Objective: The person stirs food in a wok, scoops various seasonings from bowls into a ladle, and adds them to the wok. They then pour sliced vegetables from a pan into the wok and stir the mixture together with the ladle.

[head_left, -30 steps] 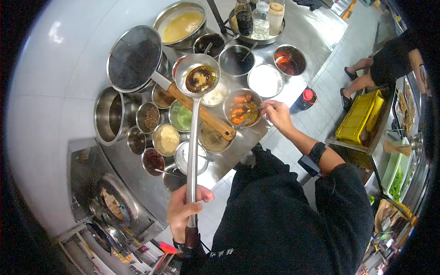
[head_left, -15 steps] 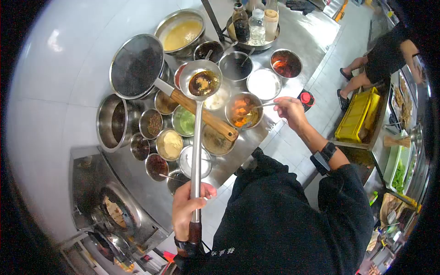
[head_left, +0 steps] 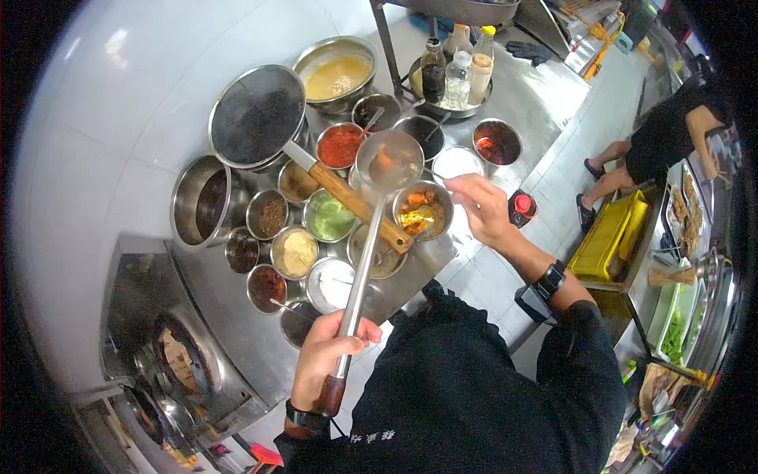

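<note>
A long-handled ladle (head_left: 362, 288) is in my left hand (head_left: 322, 359), its bowl raised over the seasoning containers. An orange lump shows in the ladle's bowl, blurred by motion. My right hand (head_left: 482, 209) pinches the thin handle of a spoon (head_left: 436, 176), which reaches toward the ladle; the spoon's tip is hard to make out. Just below the spoon sits a steel bowl (head_left: 449, 223) of orange, oily contents. A strainer (head_left: 257, 117) with a wooden handle lies across the containers, its handle passing beneath the ladle.
Several steel bowls of seasonings crowd the steel table (head_left: 225, 316), including red powder (head_left: 341, 147) and green paste (head_left: 330, 216). Bottles (head_left: 458, 81) stand in a pan behind. A wok stove (head_left: 185, 355) is at left. Another person (head_left: 671, 118) stands at right near a yellow crate (head_left: 608, 237).
My right hand has lifted the spoon out of the orange bowl and up to the ladle. The ladle has shifted right, its handle now tilted; an orange lump shows in its bowl.
</note>
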The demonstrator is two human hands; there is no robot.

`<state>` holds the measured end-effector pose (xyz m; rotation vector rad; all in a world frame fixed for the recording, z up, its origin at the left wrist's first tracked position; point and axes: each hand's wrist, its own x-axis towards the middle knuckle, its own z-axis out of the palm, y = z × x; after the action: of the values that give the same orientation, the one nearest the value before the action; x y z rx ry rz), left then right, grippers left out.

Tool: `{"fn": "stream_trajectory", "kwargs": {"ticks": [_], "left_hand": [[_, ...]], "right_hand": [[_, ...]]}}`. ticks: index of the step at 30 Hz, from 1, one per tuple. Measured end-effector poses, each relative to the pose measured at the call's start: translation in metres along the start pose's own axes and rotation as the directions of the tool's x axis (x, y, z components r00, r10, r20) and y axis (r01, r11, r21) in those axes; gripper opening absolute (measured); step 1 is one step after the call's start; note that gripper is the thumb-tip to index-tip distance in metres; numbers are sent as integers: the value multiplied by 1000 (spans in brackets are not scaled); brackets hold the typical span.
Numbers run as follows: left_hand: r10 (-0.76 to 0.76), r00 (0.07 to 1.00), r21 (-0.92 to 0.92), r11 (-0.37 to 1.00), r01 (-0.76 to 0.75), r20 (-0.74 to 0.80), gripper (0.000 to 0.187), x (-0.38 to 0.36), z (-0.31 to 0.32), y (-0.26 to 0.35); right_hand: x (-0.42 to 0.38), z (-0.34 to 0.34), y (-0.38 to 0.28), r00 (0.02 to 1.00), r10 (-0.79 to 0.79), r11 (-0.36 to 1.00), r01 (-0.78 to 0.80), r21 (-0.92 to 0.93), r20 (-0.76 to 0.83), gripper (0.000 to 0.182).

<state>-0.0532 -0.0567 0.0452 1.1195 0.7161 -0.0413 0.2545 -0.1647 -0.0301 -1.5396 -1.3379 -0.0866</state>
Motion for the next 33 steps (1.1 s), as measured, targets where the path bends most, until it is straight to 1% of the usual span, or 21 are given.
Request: {"fn": "stream_trajectory", "kwargs": {"ticks": [1,4,7,8,9,10,11,12,14,15,18,19,20,22,24,25,28,31,33], "left_hand": [[2,1000,12,1000,-2,14,27,-1,-1,0],[-2,999,21,1000,1,38,28,0,-3,-1],[4,999,-3,1000,-4,46,30,2,-7,-6],[6,1000,-16,1000,-5,28,31,1,-7,-6],[6,1000,-27,1000,-6,11,31,0,-7,-6],[2,1000,-38,999,-3,-4,31,-1,-7,-6],[3,1000,-26,1000,-3,-9,32,-2,-7,-5],[4,1000,-16,1000,-5,-14,32,-3,-7,-2],[8,999,-6,1000,-8,-39,32,-4,-7,3],[6,998,-7,1000,-6,-60,32,-7,-7,4],[-5,992,10,1000,6,-124,32,-8,-8,5],[2,989,12,1000,0,-147,31,-9,-7,4],[10,986,15,1000,-8,-166,31,-7,-6,6],[-13,982,22,1000,17,-188,28,-4,-2,12],[-10,979,0,1000,11,-202,26,-4,-3,11],[-33,977,14,999,37,-210,24,-3,-1,16],[-47,978,31,998,54,-203,24,0,-1,19],[-78,975,-8,997,78,-210,24,2,-1,17],[-86,975,-4,996,87,-206,25,4,1,19]], "right_hand": [[2,2,0,999,-33,998,34,-45,31,34],[9,0,-5,994,-107,991,108,-75,22,33],[10,-4,-4,1000,17,1000,-16,-15,4,23],[10,-5,-3,980,183,973,-169,155,-79,20],[9,-6,-1,925,355,896,-296,330,-133,17],[6,-8,1,837,525,772,-393,500,-153,16],[6,-15,6,808,567,711,-382,591,-161,20],[7,-19,8,763,611,680,-368,634,-212,19],[2,-26,13,743,623,686,-368,628,-245,18],[-4,-28,17,747,623,697,-395,599,-233,15],[-23,-17,28,747,653,747,-609,267,-122,16],[-32,-10,39,744,668,739,-660,137,-15,16],[-42,-2,49,847,532,845,-529,-82,19,14],[-52,11,59,883,462,877,-442,-188,78,14],[-55,16,66,870,480,868,-452,-207,111,15],[-57,18,70,863,487,864,-456,-213,131,15],[-68,28,91,802,574,819,-566,-101,165,15],[-71,32,101,764,615,780,-626,-3,194,16],[-69,33,99,690,688,705,-709,18,224,18]]}}
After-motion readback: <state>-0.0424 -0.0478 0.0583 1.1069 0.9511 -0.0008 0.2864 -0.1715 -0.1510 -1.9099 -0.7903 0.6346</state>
